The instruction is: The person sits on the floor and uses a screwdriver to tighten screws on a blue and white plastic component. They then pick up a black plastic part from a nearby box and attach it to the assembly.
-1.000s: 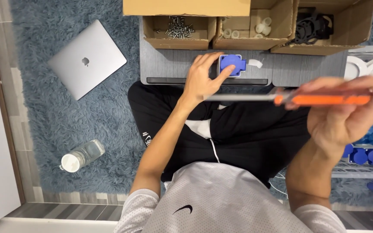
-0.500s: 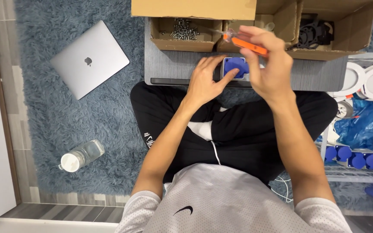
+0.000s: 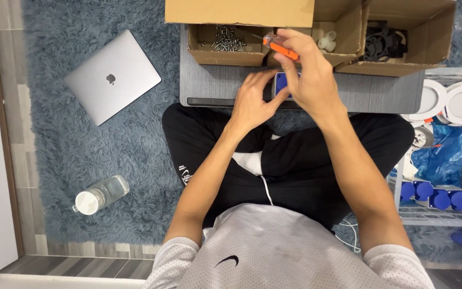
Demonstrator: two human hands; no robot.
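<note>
Seated person at a low grey worktop (image 3: 225,80). Left hand (image 3: 255,104) presses its fingers closed against a small blue part (image 3: 280,81) lying on the worktop's near edge. Right hand (image 3: 308,75), grip clamped on an orange-handled screwdriver (image 3: 280,48), hovers directly above the part. Cardboard box (image 3: 220,53) of screws behind.

right hand (image 3: 308,80) swung in from the far right, screwdriver (image 3: 280,48) now above the blue part (image 3: 280,84), beside left hand (image 3: 253,103)
</note>
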